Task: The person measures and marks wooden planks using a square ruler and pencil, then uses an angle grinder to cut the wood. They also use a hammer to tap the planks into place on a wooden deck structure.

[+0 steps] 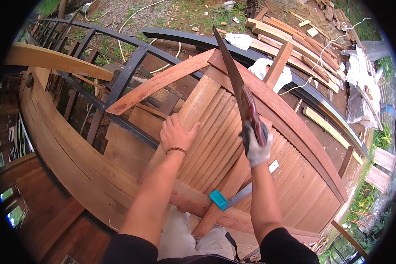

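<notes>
Teal-handled square lying nearest on slatted wooden panel; bare left hand spread flat on a slat, seemingly steadying it; gloved right hand closed around handsaw, blade raised; lumber pile beyond.

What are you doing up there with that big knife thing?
A person is up on a wooden deck. The gloved right hand grips a long blade with a reddish wooden handle, raised with its tip pointing away. The bare left hand presses flat on a reddish plank. A teal-ended square lies on the boards near the knees.
</notes>
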`<action>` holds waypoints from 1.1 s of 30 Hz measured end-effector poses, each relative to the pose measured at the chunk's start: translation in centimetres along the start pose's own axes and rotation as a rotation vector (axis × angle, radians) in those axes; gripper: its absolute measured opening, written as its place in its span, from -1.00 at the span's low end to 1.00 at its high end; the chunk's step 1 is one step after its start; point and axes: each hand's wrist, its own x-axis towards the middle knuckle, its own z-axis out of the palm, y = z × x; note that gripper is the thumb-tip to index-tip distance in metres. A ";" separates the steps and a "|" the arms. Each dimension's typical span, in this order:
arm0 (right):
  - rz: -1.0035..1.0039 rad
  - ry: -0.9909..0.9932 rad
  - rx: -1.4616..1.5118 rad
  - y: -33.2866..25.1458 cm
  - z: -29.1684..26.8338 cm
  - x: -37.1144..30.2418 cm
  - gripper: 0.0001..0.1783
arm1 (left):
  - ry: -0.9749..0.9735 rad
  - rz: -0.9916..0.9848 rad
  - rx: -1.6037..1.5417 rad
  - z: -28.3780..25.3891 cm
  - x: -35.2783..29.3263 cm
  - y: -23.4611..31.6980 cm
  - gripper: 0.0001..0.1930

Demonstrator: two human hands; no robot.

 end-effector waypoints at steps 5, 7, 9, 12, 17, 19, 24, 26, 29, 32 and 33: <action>-0.065 -0.043 -0.063 2.7 -4.2 -6.8 -0.72 | 0.025 0.014 -0.016 0.5 0.6 0.1 -0.22; -0.184 0.057 -0.015 1.9 0.8 2.7 -0.81 | 0.011 0.046 -0.039 0.5 0.3 1.4 -0.22; -0.361 0.137 -0.210 0.4 2.5 11.0 -0.79 | -0.016 0.080 -0.050 0.6 0.1 3.1 -0.23; -0.272 0.078 -0.194 0.2 2.4 7.6 -0.78 | -0.012 0.047 0.000 0.0 0.0 2.1 -0.23; 0.026 0.045 -0.080 3.1 -6.3 -10.6 -0.68 | -0.021 -0.003 -0.007 0.2 -0.1 0.0 -0.23; -0.083 0.006 -0.034 3.5 -3.7 -5.7 -0.71 | -0.031 0.013 -0.006 0.4 -0.5 0.1 -0.23; -0.307 0.079 -0.218 0.1 2.8 10.3 -0.75 | 0.010 0.084 -0.021 0.5 0.0 2.5 -0.24; -0.309 0.050 -0.207 0.4 2.3 7.6 -0.74 | -0.007 0.042 -0.007 0.3 -0.5 1.4 -0.24; -0.026 -0.032 -0.093 3.2 -3.7 -6.4 -0.70 | -0.030 -0.019 -0.008 -0.2 -0.1 0.2 -0.23; -0.120 0.044 -0.304 1.5 -3.9 -9.2 -0.74 | -0.022 0.009 -0.020 0.2 0.0 0.5 -0.22; -0.106 -0.011 -0.189 4.6 -3.4 -5.5 -0.76 | -0.008 0.017 -0.027 0.3 0.2 0.2 -0.22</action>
